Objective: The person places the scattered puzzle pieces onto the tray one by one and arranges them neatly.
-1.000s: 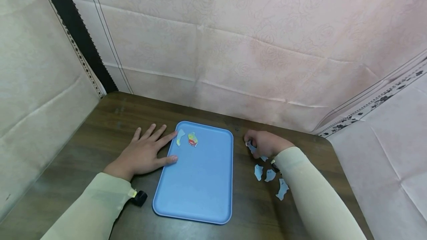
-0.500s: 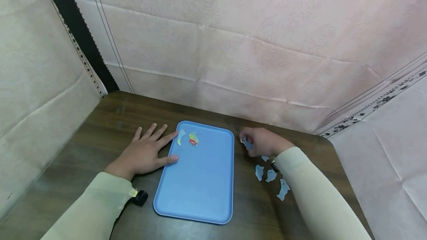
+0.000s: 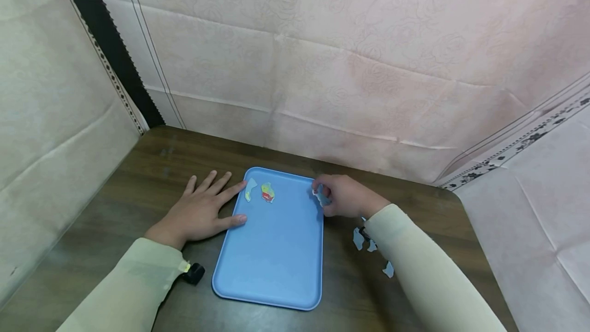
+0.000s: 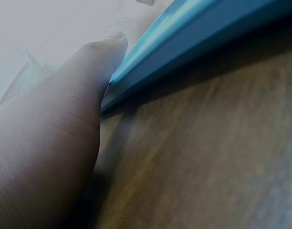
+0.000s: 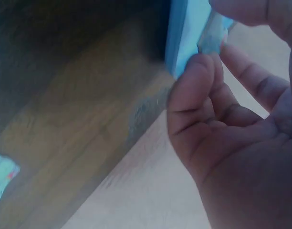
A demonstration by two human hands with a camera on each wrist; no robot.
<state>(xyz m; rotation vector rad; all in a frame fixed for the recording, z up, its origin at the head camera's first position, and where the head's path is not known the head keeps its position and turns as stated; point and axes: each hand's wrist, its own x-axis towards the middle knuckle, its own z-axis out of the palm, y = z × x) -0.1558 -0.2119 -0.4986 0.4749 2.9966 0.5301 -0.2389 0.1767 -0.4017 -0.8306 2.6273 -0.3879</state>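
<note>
A blue tray (image 3: 272, 260) lies in the middle of the table. My left hand (image 3: 195, 214) rests with spread fingers at its left edge, the thumb and index fingertip on the rim; the left wrist view shows the thumb (image 4: 96, 67) against the tray's side. Over the tray's upper right edge, my right hand (image 3: 345, 196) pinches a light-blue, irregularly shaped flat piece (image 3: 322, 196), partly hidden by the fingers. Inside the tray at the upper left lie a curved blue-and-yellow piece (image 3: 250, 189) and a yellow, green and red piece (image 3: 267, 192).
Right of the tray, several light-blue pieces lie on the wooden table, among them one piece (image 3: 358, 239) and another piece (image 3: 388, 270) partly under the right sleeve (image 3: 428, 260). A patterned cloth (image 3: 295, 65) hangs behind the table. A black wrist device (image 3: 192, 274) sits under the left wrist.
My right hand has moved left with the light-blue piece, from the table beside the tray to over its right edge. The left hand stays in place.
</note>
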